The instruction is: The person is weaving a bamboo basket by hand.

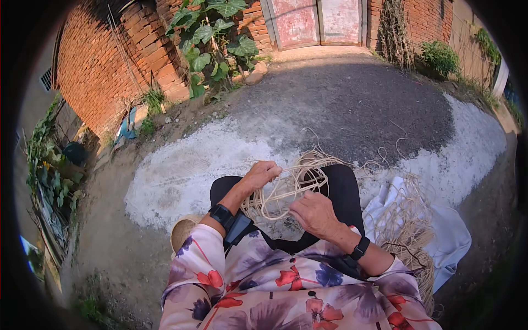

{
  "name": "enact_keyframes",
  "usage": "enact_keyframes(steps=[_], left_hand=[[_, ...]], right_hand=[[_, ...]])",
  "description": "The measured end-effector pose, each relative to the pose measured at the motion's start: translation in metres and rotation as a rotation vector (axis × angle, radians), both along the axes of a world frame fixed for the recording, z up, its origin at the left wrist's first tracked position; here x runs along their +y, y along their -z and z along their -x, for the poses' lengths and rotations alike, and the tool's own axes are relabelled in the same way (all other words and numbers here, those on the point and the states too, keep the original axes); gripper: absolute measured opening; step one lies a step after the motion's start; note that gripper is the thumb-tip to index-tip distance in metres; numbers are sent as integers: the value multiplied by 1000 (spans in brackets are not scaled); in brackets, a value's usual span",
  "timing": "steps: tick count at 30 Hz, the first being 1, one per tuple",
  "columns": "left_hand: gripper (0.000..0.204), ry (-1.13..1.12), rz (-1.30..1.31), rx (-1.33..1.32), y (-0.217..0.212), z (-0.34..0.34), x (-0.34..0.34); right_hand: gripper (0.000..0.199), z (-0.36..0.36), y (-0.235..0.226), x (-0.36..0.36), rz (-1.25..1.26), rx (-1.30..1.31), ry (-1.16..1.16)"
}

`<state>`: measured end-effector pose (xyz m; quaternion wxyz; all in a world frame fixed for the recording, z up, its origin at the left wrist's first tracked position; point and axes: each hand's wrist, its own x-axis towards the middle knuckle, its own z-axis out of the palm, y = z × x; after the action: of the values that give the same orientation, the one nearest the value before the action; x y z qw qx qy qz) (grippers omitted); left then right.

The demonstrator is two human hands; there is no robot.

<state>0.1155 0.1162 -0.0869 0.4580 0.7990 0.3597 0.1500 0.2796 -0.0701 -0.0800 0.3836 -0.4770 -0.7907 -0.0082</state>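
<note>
The person sits outdoors with a piece of straw weaving resting on the lap, over black trousers, and everything else can be placed from that weaving. The left hand grips its upper left edge, fingers curled round a few pale strands, while the right hand lies on its near right side with the fingers bent down onto the strands; whether it pinches a single strand there I cannot tell. Both wrists carry dark bands. The weaving looks only partly made: a few curved ribs and loops form an open frame with a denser patch towards the person's body, and many loose strand ends stick out beyond it onto the ground, so most of the plaiting seems to be left. To the right of the weaving a thick bundle of straw lies on a white cloth, apparently the stock yet to be used. To the left of it, by the person's hip, a round woven straw piece shows partly, possibly a finished item, though too little of it is visible to say. Beyond the weaving stretches pale gravel ground, then a brick wall with a broad-leaved vine.
</note>
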Motion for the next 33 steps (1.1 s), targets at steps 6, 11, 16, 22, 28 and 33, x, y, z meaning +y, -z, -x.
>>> enact_keyframes(steps=[6,11,16,22,28,33], left_hand=[[35,-21,104,-23,1,0,-1],[34,-9,171,-61,2,-2,-2],[31,38,295,-93,1,-1,6],[28,29,369,-91,3,-2,10],[29,44,356,-87,1,-1,8],[29,27,361,-119,-1,0,8]], right_hand=[[21,-2,21,-7,68,-333,-41],[19,1,27,-7,29,-348,6],[12,-3,28,-7,0,-283,-29],[12,-5,26,-9,-42,-187,-29],[12,-4,27,-4,7,-254,-24],[10,-6,25,-6,-168,-156,-71]])
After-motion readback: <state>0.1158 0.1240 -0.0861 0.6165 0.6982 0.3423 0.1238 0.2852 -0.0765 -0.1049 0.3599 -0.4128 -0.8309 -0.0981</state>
